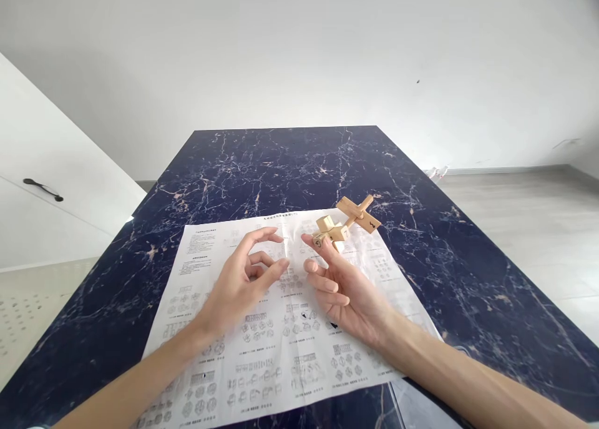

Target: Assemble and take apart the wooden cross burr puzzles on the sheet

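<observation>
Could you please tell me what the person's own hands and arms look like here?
The left hand and right hand are bare, with slim fingers and no gloves or rings to be seen. The left forearm and right forearm are uncovered too, with no watch visible. A pale sliver shows by the left forearm, too small to identify.

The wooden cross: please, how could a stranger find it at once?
On the dark table lies a white sheet. The wooden cross shows near its far right corner, beyond the right hand. Unlike the chunky blocks, its slim arms form an X.
</observation>
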Motion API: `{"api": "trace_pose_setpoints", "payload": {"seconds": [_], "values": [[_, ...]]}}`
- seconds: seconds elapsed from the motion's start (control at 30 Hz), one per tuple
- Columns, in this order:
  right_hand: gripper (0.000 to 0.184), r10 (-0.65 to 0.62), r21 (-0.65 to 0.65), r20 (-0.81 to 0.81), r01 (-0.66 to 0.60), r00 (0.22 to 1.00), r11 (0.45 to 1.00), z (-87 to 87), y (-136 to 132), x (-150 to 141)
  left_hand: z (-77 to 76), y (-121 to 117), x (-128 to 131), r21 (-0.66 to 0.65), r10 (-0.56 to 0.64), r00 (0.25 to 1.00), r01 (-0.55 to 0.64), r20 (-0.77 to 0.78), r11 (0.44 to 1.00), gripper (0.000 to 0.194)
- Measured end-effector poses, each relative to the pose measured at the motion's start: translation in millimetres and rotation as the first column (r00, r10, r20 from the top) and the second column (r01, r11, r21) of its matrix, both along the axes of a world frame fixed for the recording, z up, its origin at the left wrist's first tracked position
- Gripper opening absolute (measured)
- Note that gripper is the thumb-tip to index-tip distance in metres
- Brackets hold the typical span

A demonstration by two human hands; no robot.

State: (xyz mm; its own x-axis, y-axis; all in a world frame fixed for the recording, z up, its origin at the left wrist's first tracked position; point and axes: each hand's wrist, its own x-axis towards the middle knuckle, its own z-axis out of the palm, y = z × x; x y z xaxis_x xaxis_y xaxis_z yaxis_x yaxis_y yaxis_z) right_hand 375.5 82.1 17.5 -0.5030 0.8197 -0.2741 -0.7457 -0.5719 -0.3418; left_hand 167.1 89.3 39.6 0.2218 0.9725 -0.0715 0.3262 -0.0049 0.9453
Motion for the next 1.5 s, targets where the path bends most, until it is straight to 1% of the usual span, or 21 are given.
{"api": "trace_pose_setpoints", "payload": {"seconds": [0.1, 0.23, 0.33, 0.47, 0.57, 0.7, 0.8, 0.9, 0.97, 1.03, 1.1, 1.2, 1.4, 1.5], "values": [[0.047, -0.058, -0.002, 0.000, 0.058, 0.998, 0.998, -0.5, 1.3, 0.9, 0.2, 0.4, 0.4, 0.018, -0.001, 1.000, 0.001, -0.008, 1.000, 0.051], [0.056, -0.107, 0.012, 0.025, 0.107, 0.994, 0.994, 2.3, 6.5, 4.4, -3.3, 1.3, -1.4, 0.026, -0.012, 1.000, 0.013, -0.019, 1.000, 0.050], [0.057, -0.123, 0.027, 0.046, 0.122, 0.991, 0.992, 5.5, 7.1, 4.6, -4.6, 1.8, -1.7, 0.036, -0.013, 1.000, 0.014, -0.022, 0.999, 0.050], [0.058, -0.110, 0.060, 0.091, 0.105, 0.990, 0.993, 8.3, 4.2, 3.3, -2.2, 2.1, 0.6, 0.040, -0.002, 0.999, 0.004, -0.036, 0.999, 0.047], [0.063, -0.096, 0.080, 0.079, 0.089, 0.992, 0.993, 9.7, 2.7, 3.6, -0.6, 2.2, 1.6, 0.035, -0.001, 0.999, 0.002, -0.037, 0.999, 0.046], [0.067, -0.082, 0.118, 0.089, 0.071, 0.993, 0.991, 12.4, 2.0, 4.8, -0.6, 2.8, 0.5, -0.020, -0.004, 0.999, 0.003, -0.040, 1.000, 0.047], [0.064, -0.059, 0.174, 0.119, 0.038, 0.991, 0.984, 13.6, 0.5, 5.0, -1.0, 3.3, -0.6, -0.046, -0.015, 0.998, 0.012, -0.057, 0.999, 0.047], [0.065, -0.040, 0.267, 0.164, -0.005, 0.986, 0.964, 14.0, -1.1, 5.9, -0.8, 3.6, -1.0, -0.039, -0.031, 0.997, 0.028, -0.071, 0.999, 0.045], [0.070, -0.054, 0.354, 0.212, -0.025, 0.976, 0.935, 14.3, -0.6, 8.0, -0.5, 3.7, -1.0, -0.046, -0.038, 0.996, 0.034, -0.078, 0.998, 0.044], [0.077, -0.099, 0.431, 0.268, -0.027, 0.958, 0.902, 14.8, 1.7, 11.5, -0.5, 3.6, -1.0, -0.059, -0.040, 0.996, 0.036, -0.081, 0.998, 0.045], [0.082, -0.152, 0.470, 0.317, -0.016, 0.936, 0.883, 15.1, 5.3, 15.7, -1.0, 3.2, -1.2, -0.067, -0.039, 0.996, 0.034, -0.079, 0.997, 0.045], [0.082, -0.199, 0.474, 0.379, -0.005, 0.904, 0.880, 15.9, 10.0, 20.3, -1.5, 2.5, -1.4, -0.064, -0.047, 0.996, 0.042, -0.081, 0.997, 0.044], [0.081, -0.206, 0.487, 0.473, -0.060, 0.857, 0.871, 20.8, 8.2, 20.8, 1.0, 1.5, -1.5, -0.035, -0.059, 0.994, 0.056, -0.089, 0.998, 0.042], [0.082, -0.222, 0.469, 0.529, -0.065, 0.819, 0.881, 19.7, 9.5, 21.3, 1.6, 0.5, -1.6, -0.017, -0.064, 0.994, 0.063, -0.089, 0.998, 0.041]]}}
